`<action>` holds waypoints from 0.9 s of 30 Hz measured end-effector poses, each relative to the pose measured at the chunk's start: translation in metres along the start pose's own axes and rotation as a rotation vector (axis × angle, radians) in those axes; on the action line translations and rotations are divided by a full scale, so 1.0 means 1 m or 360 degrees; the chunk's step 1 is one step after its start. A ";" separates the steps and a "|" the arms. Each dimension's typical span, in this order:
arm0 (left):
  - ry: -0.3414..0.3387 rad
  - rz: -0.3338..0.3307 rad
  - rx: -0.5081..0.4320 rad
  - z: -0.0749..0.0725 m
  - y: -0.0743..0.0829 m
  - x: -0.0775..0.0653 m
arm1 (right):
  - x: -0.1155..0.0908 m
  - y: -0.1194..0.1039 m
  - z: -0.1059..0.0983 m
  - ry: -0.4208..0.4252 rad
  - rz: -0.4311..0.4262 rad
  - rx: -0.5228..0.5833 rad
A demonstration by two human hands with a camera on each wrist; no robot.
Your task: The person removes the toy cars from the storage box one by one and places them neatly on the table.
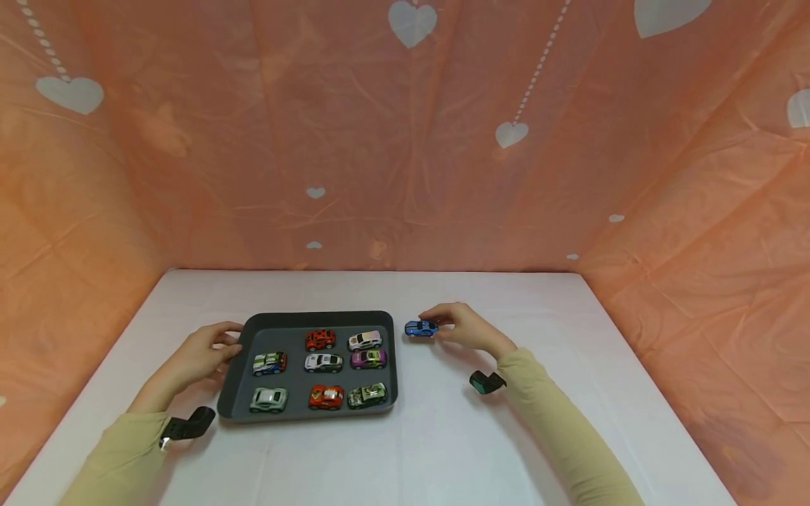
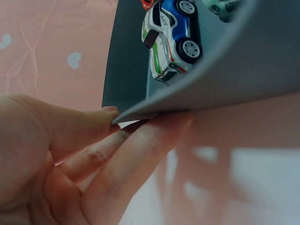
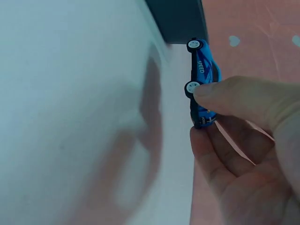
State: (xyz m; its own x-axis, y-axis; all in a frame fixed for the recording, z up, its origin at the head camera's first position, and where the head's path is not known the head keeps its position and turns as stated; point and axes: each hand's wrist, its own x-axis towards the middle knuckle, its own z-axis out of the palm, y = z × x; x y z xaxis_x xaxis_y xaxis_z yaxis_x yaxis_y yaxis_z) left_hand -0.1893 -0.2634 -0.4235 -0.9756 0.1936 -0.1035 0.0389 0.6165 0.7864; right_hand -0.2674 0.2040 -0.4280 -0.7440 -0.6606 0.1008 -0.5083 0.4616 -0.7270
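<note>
A dark grey tray (image 1: 291, 379) lies on the white table with several toy cars in it. My left hand (image 1: 201, 355) pinches its left rim; in the left wrist view the thumb is on one side of the rim and fingers (image 2: 136, 154) on the other. Between the thumb and fingers of my right hand (image 1: 467, 329) is a blue toy car (image 1: 420, 328), just right of the tray. The right wrist view shows "SPEED" on the side of this blue car (image 3: 201, 68), its white wheels, and its shadow on the table.
Inside the tray are a white-green-blue car (image 1: 269, 363), a pale green car (image 1: 268, 400), a purple car (image 1: 368, 359), a camouflage car (image 1: 367, 396) and others in red or white. An orange cloth (image 1: 405, 176) with hearts walls the table (image 1: 455, 450) at the back and sides.
</note>
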 end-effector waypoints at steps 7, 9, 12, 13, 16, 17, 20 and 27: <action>0.0022 0.0016 -0.0021 0.000 0.000 -0.001 | 0.000 0.004 0.006 0.0024 0.0027 0.0058; 0.0018 0.0016 -0.0031 0.000 0.000 0.000 | 0.000 0.005 0.009 0.0035 0.0038 0.0061; 0.0016 0.0006 -0.0043 0.000 -0.001 0.000 | 0.002 0.008 0.014 0.0048 0.0065 0.0059; 0.0014 0.0002 -0.0046 0.000 -0.001 0.000 | 0.002 0.009 0.015 0.0050 0.0072 0.0058; 0.0014 -0.0007 -0.0038 0.000 -0.001 0.000 | 0.002 0.011 0.017 0.0054 0.0089 0.0057; 0.0013 -0.0006 -0.0032 0.000 -0.001 0.000 | 0.002 0.012 0.018 0.0053 0.0090 0.0057; 0.0016 -0.0016 -0.0019 0.000 -0.001 0.000 | 0.001 0.012 0.018 0.0050 0.0097 0.0056; 0.0034 -0.0016 -0.0006 0.002 -0.002 0.000 | 0.000 0.013 0.019 0.0038 0.0145 0.0072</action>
State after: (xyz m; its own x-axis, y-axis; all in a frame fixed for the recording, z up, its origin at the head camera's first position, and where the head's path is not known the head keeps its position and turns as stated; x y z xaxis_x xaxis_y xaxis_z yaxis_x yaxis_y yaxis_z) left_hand -0.1890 -0.2632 -0.4263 -0.9804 0.1709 -0.0982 0.0284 0.6154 0.7877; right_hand -0.2655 0.1985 -0.4501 -0.7967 -0.6024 0.0485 -0.4182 0.4916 -0.7638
